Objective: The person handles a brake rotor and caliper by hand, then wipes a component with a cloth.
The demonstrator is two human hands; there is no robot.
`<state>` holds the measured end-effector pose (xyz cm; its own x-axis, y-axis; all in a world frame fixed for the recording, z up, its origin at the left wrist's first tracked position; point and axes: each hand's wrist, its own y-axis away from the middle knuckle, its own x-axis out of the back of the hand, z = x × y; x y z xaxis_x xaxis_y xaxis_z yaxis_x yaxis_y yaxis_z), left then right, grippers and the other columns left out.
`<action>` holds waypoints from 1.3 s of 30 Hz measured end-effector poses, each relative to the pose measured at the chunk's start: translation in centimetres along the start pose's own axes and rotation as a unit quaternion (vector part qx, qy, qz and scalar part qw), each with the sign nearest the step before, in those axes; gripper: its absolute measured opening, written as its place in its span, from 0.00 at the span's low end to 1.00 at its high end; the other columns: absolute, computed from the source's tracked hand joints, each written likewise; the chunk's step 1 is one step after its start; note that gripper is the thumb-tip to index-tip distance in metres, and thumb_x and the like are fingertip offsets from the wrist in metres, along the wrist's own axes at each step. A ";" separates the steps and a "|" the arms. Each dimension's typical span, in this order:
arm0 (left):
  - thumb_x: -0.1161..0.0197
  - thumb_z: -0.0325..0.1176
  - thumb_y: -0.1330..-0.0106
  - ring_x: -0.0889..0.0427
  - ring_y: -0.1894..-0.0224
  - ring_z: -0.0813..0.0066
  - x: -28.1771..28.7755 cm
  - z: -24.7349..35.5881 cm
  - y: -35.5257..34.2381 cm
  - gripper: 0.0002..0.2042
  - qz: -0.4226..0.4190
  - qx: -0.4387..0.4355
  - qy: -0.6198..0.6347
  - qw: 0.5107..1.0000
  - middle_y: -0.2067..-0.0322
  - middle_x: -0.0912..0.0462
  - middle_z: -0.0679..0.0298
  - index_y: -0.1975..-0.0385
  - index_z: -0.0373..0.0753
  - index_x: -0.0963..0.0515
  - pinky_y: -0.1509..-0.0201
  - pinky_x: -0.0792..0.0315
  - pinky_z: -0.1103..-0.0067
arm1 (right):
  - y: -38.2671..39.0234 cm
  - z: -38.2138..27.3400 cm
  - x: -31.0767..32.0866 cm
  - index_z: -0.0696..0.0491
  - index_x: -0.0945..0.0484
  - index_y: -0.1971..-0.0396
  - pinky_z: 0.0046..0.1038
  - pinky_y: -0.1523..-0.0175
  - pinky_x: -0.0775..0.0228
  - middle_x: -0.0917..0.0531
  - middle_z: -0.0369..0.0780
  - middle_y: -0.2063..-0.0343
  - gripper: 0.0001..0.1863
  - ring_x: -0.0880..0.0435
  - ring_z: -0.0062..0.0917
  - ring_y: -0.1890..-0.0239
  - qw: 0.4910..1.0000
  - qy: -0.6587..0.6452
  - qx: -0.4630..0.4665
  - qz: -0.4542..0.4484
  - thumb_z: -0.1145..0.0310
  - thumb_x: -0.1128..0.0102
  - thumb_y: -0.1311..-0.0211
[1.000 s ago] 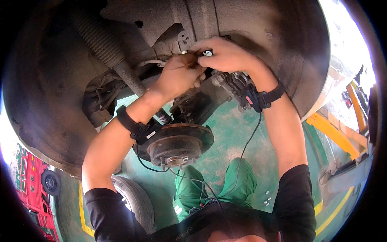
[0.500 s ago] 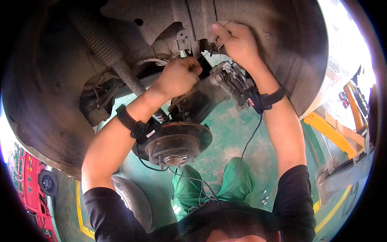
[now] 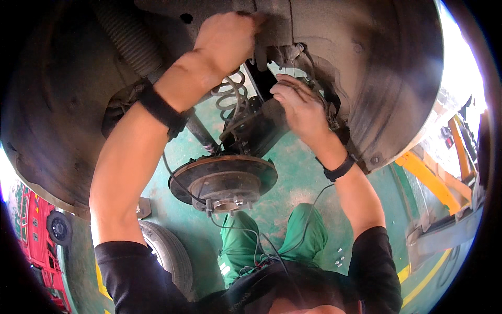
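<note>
Head view shows the left hand (image 3: 227, 42) curled before the wheel arch (image 3: 387, 68) and the right hand (image 3: 298, 107), fingers (image 3: 294, 90) bent narrow, just below a thin wire (image 3: 294, 67) above the brake disc (image 3: 225, 171) — whether either grips anything, I cannot tell.

I can read no complete word or number in my head view. The following markings are visible:

1. Shirt (image 3: 324, 282): faint light lettering (image 3: 239, 303) on the black chest, left of centre. The characters are too blurred for me to make out.

2. Trousers (image 3: 299, 225): small white marks (image 3: 225, 269) on the green left leg. I cannot tell whether they are letters or plain stripes.

3. Vehicle (image 3: 39, 230): small pale patches on the red side, too small for me to resolve.

4. Floor (image 3: 293, 183): plain yellow lines (image 3: 428, 282) on the green surface, at left and right.
</note>
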<state>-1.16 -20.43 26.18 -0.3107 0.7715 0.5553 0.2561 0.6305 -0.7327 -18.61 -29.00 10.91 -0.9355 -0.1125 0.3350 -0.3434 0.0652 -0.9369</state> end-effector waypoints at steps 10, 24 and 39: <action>0.30 0.42 0.36 0.13 0.57 0.52 2.8 4.6 -1.9 0.20 -0.033 0.028 0.264 0.963 0.62 0.14 0.45 0.50 0.37 0.20 0.50 0.20 0.66 | -2.5 0.1 -0.9 0.59 0.23 0.50 0.40 0.35 0.27 0.18 0.52 0.48 0.22 0.23 0.47 0.38 0.998 0.029 0.004 -0.059 0.86 0.47 0.47; 0.49 0.48 0.20 0.19 0.72 0.75 3.4 6.8 4.7 0.22 -0.404 0.285 0.458 0.739 0.72 0.17 0.60 0.64 0.32 0.22 0.65 0.23 0.76 | -7.0 5.3 1.7 0.59 0.24 0.41 0.34 0.42 0.27 0.14 0.47 0.52 0.23 0.16 0.37 0.50 0.960 -0.149 -0.223 -0.079 0.65 0.37 0.32; 0.46 0.44 0.25 0.14 0.63 0.47 4.1 2.2 1.7 0.14 -0.162 0.045 -0.026 0.985 0.66 0.13 0.52 0.55 0.46 0.15 0.59 0.20 0.58 | -4.1 2.4 1.8 0.59 0.15 0.60 0.35 0.41 0.28 0.13 0.41 0.59 0.11 0.17 0.34 0.49 0.963 -0.213 -0.150 -0.064 0.67 0.35 0.34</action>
<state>-3.99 -16.36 26.33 -0.4103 0.5246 0.7460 0.0553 0.8308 -0.5538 -18.66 -31.82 15.10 -0.7863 -0.5317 0.3147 -0.5226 0.3004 -0.7979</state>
